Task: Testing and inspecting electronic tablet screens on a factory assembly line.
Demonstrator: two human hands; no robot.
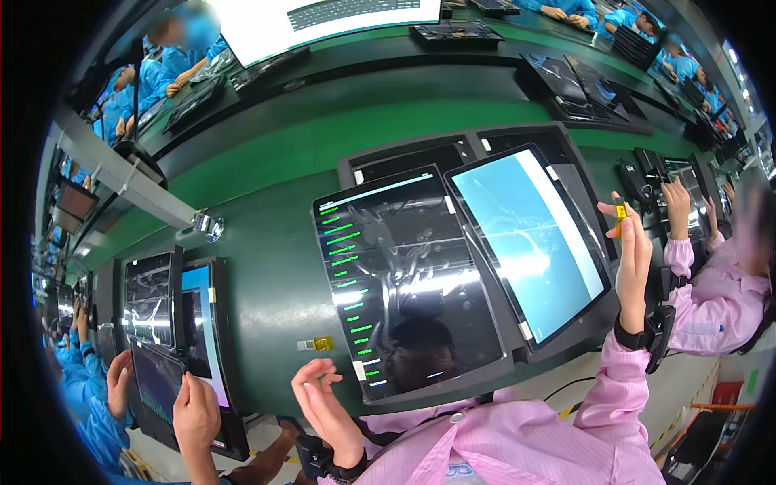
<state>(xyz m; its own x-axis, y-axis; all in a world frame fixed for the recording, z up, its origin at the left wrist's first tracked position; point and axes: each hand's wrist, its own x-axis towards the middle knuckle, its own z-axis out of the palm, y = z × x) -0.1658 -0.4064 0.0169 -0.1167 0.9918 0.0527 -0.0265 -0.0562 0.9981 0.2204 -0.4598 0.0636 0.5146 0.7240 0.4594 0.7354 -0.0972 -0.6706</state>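
Note:
My right hand (634, 263) is raised at the right of the bright tablet (529, 242), its fingertips closed on a small yellow-and-black piece (621, 211). My left hand (326, 404) hovers by the bench's front edge, near the lower left corner of the dark tablet (412, 299). Its fingers are loosely bent and apart, with nothing visible in them. Just beyond it, a small yellow piece with a silver end (317, 344) lies on the bench. Green text lines run down the dark tablet's film-covered screen; the other tablet shows pale blue and white. They lie side by side, slightly tilted.
A black tray (558, 133) lies under both tablets. The green bench (267, 283) has a metal post (129, 174) at left. Co-workers flank me: one's hand (196, 412) handles a tablet (160, 384), another's hand (677, 208) is near mine. A bright monitor (323, 20) stands beyond.

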